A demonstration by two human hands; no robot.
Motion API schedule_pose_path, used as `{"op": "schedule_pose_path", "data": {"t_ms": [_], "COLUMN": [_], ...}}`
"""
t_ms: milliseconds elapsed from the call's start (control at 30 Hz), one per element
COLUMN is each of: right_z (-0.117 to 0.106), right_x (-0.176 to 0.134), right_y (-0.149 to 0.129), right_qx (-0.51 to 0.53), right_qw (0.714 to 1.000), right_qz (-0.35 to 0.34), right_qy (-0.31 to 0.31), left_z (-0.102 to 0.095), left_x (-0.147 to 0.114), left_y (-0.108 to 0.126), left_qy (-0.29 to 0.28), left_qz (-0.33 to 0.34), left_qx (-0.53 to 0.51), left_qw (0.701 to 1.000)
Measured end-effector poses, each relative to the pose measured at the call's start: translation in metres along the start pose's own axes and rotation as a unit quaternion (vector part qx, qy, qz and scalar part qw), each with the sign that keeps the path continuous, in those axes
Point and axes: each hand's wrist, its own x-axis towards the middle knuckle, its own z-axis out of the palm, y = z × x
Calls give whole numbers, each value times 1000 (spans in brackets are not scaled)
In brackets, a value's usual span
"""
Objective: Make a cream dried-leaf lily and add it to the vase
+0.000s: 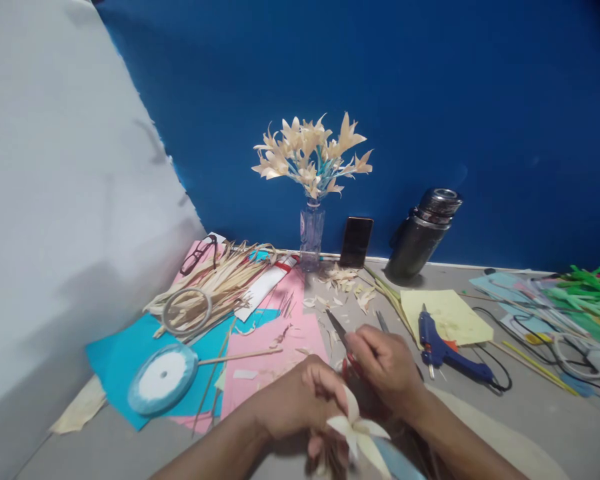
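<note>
Here in the near middle it's all about one cream flower, petals spread wide, held low over the surface, with the left hand clamped on its base, though the grip underneath is partly hidden. Just right and a touch farther, the right hand has its fingers wrapped round one cutting tool, probably scissors, blade pointing far and left; a second grey point shows beyond the knuckles, and I can't tell whether it belongs. How far along? The flower looks mostly formed, I'd say, its stem end unclear; beyond it, one clear bottle already carries a full bunch, well over half a dozen blooms, too overlapped for an exact count. Material is left, too: loose petal pieces, many, scattered in the middle, and one big heap of pale strips far left. Near left, one ribbon spool; behind it, one ring and one pair of glasses. Over to the right, one blue glue gun overlaps one yellow sheet, and at the far edge stand one phone and one dark flask.
</note>
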Motion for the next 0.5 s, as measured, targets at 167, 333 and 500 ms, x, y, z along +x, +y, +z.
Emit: {"op": "schedule_pose_path", "data": {"t_ms": [167,333,500], "right_z": [-5,-12,-20], "right_x": [7,2,2], "right_y": [2,-19,-23], "right_qx": [64,212,262], "right_qw": [998,939,914], "right_qz": [20,-57,3], "right_qy": [-22,-265,-309], "left_z": [6,9,3], "left_x": [1,-1,-5], "left_y": [6,12,13], "left_qy": [-9,-46,-70], "left_qz": [133,144,154], "left_qx": [-104,-122,-132], "left_qw": [986,981,977]}}
